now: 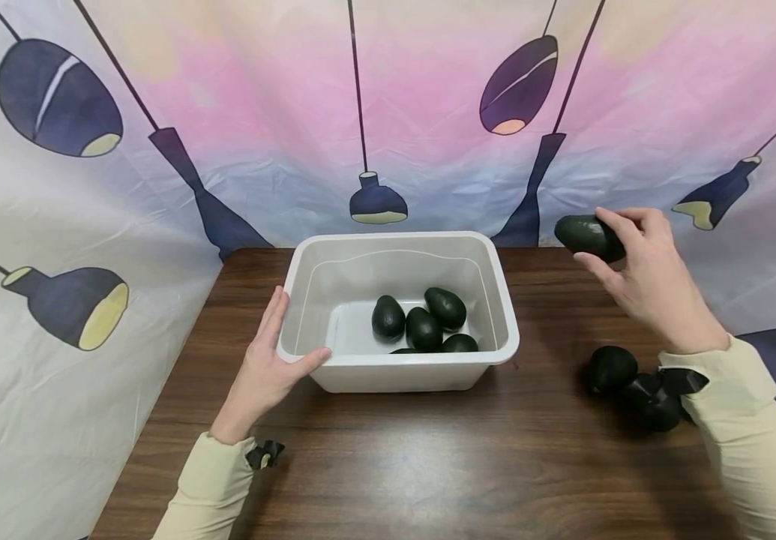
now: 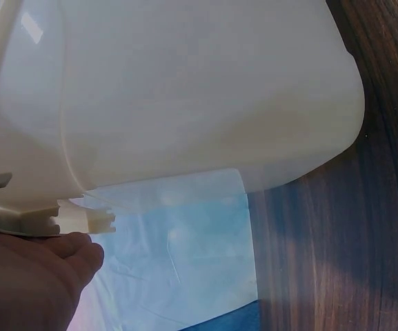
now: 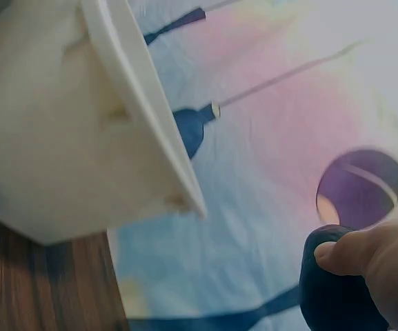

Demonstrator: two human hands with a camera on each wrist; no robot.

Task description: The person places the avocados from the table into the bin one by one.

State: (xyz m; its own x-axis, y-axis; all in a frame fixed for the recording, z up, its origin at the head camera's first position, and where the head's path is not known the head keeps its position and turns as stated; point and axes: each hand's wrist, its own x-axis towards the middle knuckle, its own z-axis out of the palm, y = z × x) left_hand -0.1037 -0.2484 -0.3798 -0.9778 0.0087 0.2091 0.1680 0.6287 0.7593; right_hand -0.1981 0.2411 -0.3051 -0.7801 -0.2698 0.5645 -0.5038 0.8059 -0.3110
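My right hand (image 1: 657, 277) holds a dark green avocado (image 1: 586, 235) up in the air, to the right of a white plastic tub (image 1: 397, 373). In the right wrist view the thumb lies on the avocado (image 3: 333, 296). At the tub's front left corner is my left hand (image 1: 262, 367), its straight fingers along the left side and its thumb over the front rim. Several avocados (image 1: 423, 330) lie in the tub, grouped toward its right and front; the front wall partly hides some. The left wrist view has fingers (image 2: 81, 252) right beneath the tub's rim.
More avocados (image 1: 612, 369) sit together on the dark wooden table (image 1: 428, 457), near the right forearm and partly hidden by the sleeve (image 1: 732, 397) and a black wrist strap (image 1: 683, 380). Behind the table hangs a cloth (image 1: 280, 112) printed with lamps.
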